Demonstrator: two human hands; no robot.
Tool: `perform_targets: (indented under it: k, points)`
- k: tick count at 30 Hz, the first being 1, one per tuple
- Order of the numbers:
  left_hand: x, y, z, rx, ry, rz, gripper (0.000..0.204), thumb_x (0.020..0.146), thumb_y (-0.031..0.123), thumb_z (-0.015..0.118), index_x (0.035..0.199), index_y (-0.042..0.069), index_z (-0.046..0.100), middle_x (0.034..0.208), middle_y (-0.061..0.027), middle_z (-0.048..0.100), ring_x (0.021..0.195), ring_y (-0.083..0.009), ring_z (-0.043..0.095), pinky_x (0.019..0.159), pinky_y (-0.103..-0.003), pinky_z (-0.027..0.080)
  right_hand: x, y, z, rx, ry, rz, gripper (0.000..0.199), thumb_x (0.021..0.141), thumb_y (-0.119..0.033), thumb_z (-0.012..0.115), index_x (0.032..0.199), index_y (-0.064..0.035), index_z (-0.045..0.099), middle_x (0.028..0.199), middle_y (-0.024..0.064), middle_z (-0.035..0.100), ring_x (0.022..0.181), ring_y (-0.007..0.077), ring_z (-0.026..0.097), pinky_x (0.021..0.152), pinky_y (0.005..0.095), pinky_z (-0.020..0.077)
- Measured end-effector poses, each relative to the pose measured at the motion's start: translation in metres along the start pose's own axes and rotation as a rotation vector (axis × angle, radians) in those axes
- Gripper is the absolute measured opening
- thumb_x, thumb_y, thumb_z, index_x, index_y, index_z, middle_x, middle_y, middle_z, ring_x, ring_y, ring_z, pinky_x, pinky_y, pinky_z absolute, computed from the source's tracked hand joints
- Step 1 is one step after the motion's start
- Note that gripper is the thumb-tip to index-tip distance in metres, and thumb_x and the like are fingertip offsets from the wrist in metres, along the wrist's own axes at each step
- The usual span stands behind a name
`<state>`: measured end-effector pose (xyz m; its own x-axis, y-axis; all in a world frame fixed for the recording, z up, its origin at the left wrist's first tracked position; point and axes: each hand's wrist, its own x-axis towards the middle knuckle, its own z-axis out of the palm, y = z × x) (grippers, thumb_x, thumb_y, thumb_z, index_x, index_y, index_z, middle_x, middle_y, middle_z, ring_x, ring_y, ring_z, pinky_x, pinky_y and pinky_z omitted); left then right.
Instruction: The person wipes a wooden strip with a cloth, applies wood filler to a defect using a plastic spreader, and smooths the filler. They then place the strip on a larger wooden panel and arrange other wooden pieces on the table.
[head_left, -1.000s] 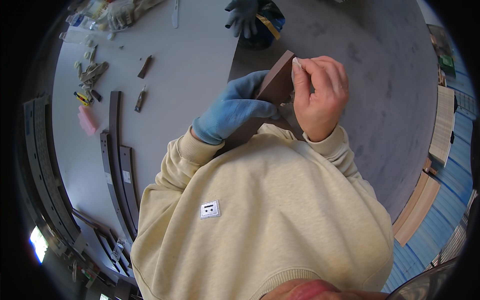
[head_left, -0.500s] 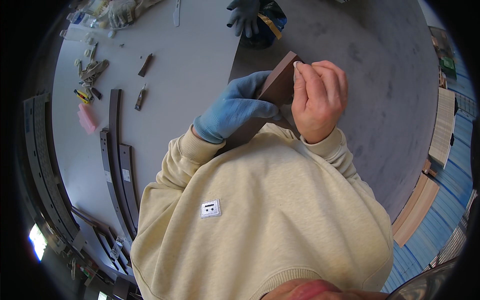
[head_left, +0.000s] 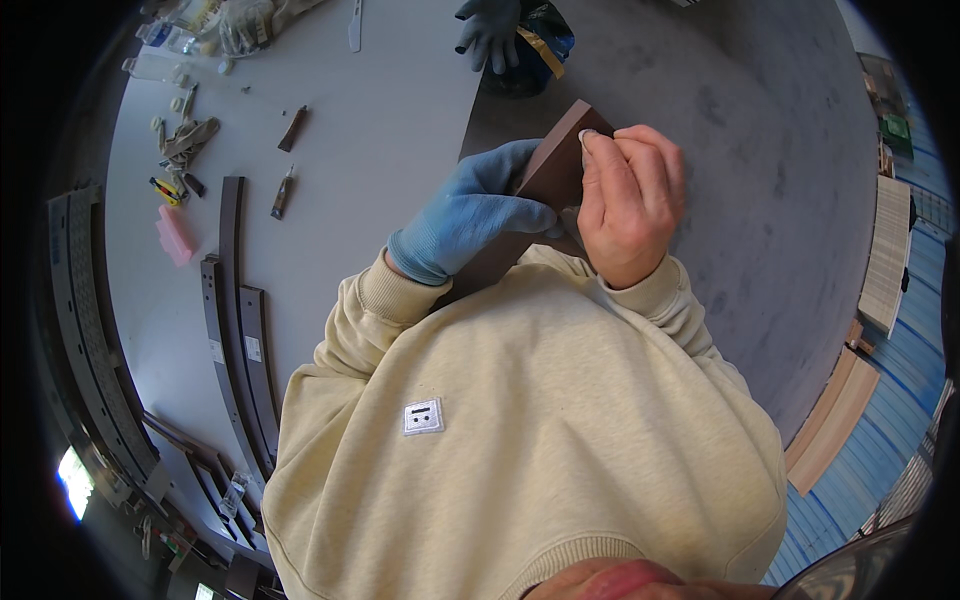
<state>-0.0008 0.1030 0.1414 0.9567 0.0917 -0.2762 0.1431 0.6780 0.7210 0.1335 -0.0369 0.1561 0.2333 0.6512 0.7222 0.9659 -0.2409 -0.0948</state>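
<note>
brown panel over grey table

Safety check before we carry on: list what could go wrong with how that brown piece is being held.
1. The right hand is bare while the left hand is gloved; its fingertips press on the brown piece's edge near a corner, so a scrape or cut seems possible.
2. The piece is held up in the air, close to the chest, not laid on the table; if the grip slips, it could drop or jab the sweatshirt.
</note>
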Motion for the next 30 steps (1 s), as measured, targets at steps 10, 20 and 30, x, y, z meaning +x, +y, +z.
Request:
perform_targets:
  k: [10, 20, 30]
  points:
    - [-0.002, -0.001, -0.001, -0.014, -0.005, -0.034, 0.066, 0.086, -0.002, 0.072, 0.149, -0.004, 0.051, 0.13, -0.0132, 0.069, 0.116, -0.0224, 0.068, 0.105, -0.035, 0.054, -0.004, -0.002, -0.001, 0.203, 0.011, 0.089, 0.016, 0.086, 0.002, 0.077, 0.1, -0.002, 0.072, 0.092, 0.0097, 0.066, 0.092, 0.0302, 0.066, 0.077, 0.0389, 0.0549]
    - [-0.003, -0.002, -0.002, -0.001, -0.034, -0.031, 0.066, 0.087, 0.004, 0.073, 0.149, -0.003, 0.051, 0.122, -0.0141, 0.072, 0.108, -0.0221, 0.071, 0.102, -0.033, 0.055, 0.004, 0.014, -0.001, 0.398, -0.023, 0.286, 0.01, 0.089, -0.004, 0.079, 0.094, -0.0045, 0.071, 0.089, 0.0075, 0.069, 0.088, 0.0285, 0.066, 0.074, 0.0385, 0.0533]
    - [-0.005, -0.002, 0.0, 0.002, -0.023, -0.005, 0.064, 0.087, 0.006, 0.075, 0.147, -0.002, 0.053, 0.118, -0.0102, 0.072, 0.105, -0.0194, 0.07, 0.099, -0.031, 0.055, 0.01, 0.017, 0.005, 0.242, 0.012, 0.07, 0.011, 0.087, -0.002, 0.077, 0.094, -0.0055, 0.07, 0.088, 0.0072, 0.066, 0.09, 0.0302, 0.066, 0.076, 0.0403, 0.0546]
